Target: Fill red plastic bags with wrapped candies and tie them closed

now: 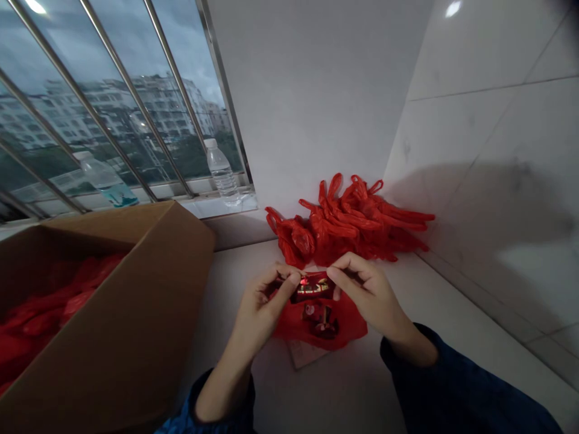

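Between both hands a shiny dark-red packet with gold markings (313,287) is stretched by its upper corners. My left hand (266,298) pinches the left corner between thumb and forefinger. The right corner is pinched the same way by my right hand (364,289). Just below the packet, small dark-red wrapped pieces (324,325) lie on a spread red plastic bag (355,328). A flat pale card or box (305,355) sticks out from under that bag. What is inside the packet cannot be seen.
Several red plastic bags with knotted or looped handles (348,217) are heaped against the wall. On the left, an open cardboard box (181,265) contains more red bags (81,295). Two clear bottles (221,175) stand by the barred window. A tiled wall (506,181) bounds the right side.
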`<action>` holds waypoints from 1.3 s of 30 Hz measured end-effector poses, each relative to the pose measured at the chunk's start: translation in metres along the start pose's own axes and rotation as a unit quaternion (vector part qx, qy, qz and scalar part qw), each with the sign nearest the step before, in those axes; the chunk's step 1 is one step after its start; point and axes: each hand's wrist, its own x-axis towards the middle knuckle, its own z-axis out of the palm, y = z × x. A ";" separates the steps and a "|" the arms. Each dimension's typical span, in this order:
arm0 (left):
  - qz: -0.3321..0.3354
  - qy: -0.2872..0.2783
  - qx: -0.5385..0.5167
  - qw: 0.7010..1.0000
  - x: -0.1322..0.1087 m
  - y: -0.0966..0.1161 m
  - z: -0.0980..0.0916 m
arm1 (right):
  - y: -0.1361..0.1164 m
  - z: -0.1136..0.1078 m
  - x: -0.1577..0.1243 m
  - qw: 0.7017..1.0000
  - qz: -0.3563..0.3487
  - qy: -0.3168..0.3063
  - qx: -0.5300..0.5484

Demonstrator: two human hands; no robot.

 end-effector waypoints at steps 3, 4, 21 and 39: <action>-0.023 -0.007 0.023 0.999 0.001 0.001 -0.008 | 0.000 -0.002 0.000 1.000 0.005 0.002 -0.012; -0.024 0.001 0.032 0.999 0.002 0.001 -0.010 | 0.000 -0.002 0.000 1.000 0.005 0.002 -0.017; -0.068 -0.048 0.031 0.996 0.003 -0.002 -0.016 | 0.004 -0.005 0.004 0.999 0.047 0.023 0.000; -0.043 -0.053 0.096 0.993 0.007 0.000 -0.019 | 0.007 -0.004 0.004 0.996 0.045 -0.065 -0.030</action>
